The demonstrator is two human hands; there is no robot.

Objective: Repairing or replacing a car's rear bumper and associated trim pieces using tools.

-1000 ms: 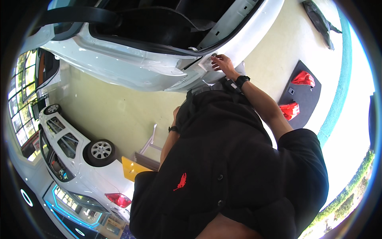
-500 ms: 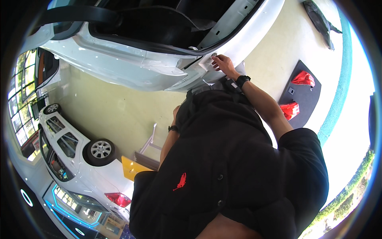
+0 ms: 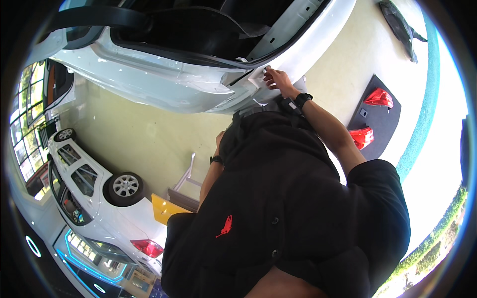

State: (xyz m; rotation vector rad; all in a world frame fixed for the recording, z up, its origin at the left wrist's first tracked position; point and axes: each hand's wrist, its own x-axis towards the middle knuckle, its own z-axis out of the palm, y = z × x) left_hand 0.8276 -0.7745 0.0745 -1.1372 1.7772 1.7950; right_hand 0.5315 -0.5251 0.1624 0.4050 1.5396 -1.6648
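Observation:
The rear of a white car (image 3: 149, 79) stands in front of me, its trunk opening (image 3: 198, 35) uncovered and dark inside. My right hand (image 3: 279, 82) is at the car's rear right corner, beside a bare pale recess (image 3: 254, 82) in the body. Its fingers are bent together in a pinch at the recess's upper edge. Whatever is between the fingertips is too small to make out. My left hand (image 3: 219, 141) hangs low by my waist, partly covered by my black shirt (image 3: 278, 188), so its fingers are hidden.
Two red tail lights (image 3: 378, 98) lie on a dark mat (image 3: 372, 119) on the floor to my right. Farther off at the right lies a black trim piece (image 3: 400, 30). Behind on the left are another white car (image 3: 107, 208), a yellow panel (image 3: 169, 208) and a metal-legged stand (image 3: 186, 176).
The fingers of my right hand have shifted slightly at the recess edge. My left hand and the car have stayed in place.

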